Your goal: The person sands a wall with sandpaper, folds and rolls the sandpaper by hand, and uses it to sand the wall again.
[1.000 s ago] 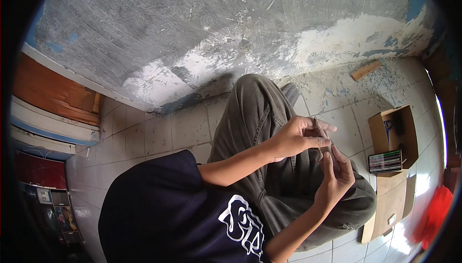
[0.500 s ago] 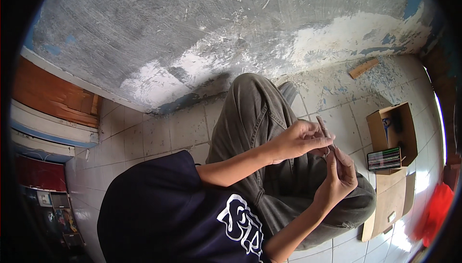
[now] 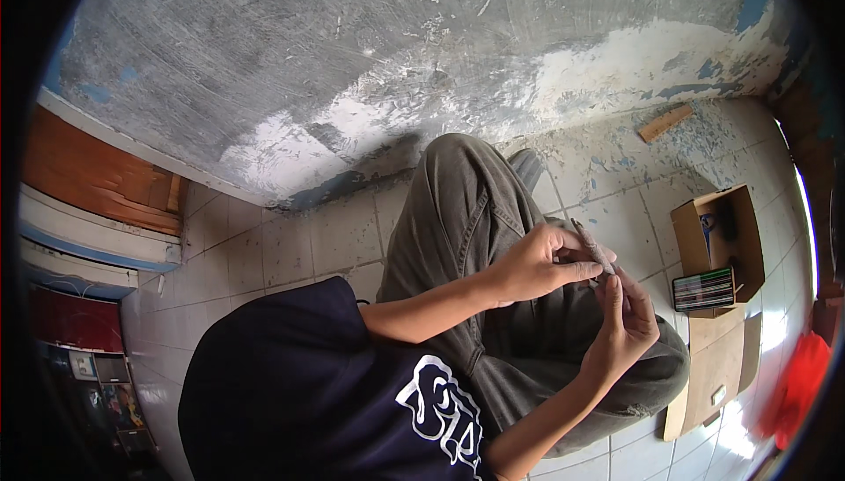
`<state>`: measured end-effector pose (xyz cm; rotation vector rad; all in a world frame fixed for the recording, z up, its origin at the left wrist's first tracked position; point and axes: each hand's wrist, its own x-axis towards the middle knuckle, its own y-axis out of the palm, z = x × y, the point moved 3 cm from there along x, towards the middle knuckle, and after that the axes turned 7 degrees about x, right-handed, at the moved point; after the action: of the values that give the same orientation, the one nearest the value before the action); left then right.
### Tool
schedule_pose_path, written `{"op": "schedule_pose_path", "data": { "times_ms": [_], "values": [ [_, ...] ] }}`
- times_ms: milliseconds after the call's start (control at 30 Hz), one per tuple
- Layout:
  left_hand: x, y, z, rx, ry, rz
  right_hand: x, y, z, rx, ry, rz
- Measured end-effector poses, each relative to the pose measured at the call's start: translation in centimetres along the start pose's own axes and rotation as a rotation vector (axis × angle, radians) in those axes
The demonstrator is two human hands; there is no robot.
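Observation:
Both my hands meet above my lap around a slender, grey-brown stick-like piece (image 3: 591, 243); its exact kind is too small to tell. My left hand (image 3: 547, 261) is closed on it, thumb stretched along and fingers curled around its middle. My right hand (image 3: 623, 309) pinches its lower end between thumb and fingertips. The piece's upper end pokes out past my left fingers, tilted up and to the left. Pale dust coats the fingers. Beneath the hands are my bent legs in dark grey trousers (image 3: 458, 217).
Ahead rises a grey wall (image 3: 290, 50) with white patches and flaking paint. Paint chips and a wooden strip (image 3: 665, 124) lie on the tiled floor (image 3: 343, 233). To the right are an open cardboard box (image 3: 751, 243), stacked thin cases (image 3: 703, 291), flat cardboard (image 3: 709, 367) and red cloth (image 3: 803, 384).
My left fingers have shifted along the stick-like piece, so more of it shows. My right hand has moved slightly, its thumb now higher against the lower end.

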<state>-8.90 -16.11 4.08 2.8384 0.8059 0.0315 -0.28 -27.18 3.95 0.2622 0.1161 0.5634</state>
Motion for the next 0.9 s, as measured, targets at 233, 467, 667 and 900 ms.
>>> {"op": "schedule_pose_path", "data": {
  "times_ms": [233,467,667,900],
  "values": [
    [-0.3,0.5,0.9,-0.166,-0.144,-0.117,0.2,0.3,-1.0,-0.101,-0.201,0.001],
    [-0.2,0.8,1.5,-0.463,-0.257,-0.156,-0.2,1.4,-0.5,-0.275,-0.411,-0.032],
    [0.2,0.9,1.5,-0.462,-0.270,-0.132,-0.4,1.7,-1.9,-0.158,-0.457,-0.147],
    [1.6,-2.1,2.7,-0.420,-0.158,-0.242,0.4,1.6,-1.4,-0.239,-0.364,0.000]
  ]
}}
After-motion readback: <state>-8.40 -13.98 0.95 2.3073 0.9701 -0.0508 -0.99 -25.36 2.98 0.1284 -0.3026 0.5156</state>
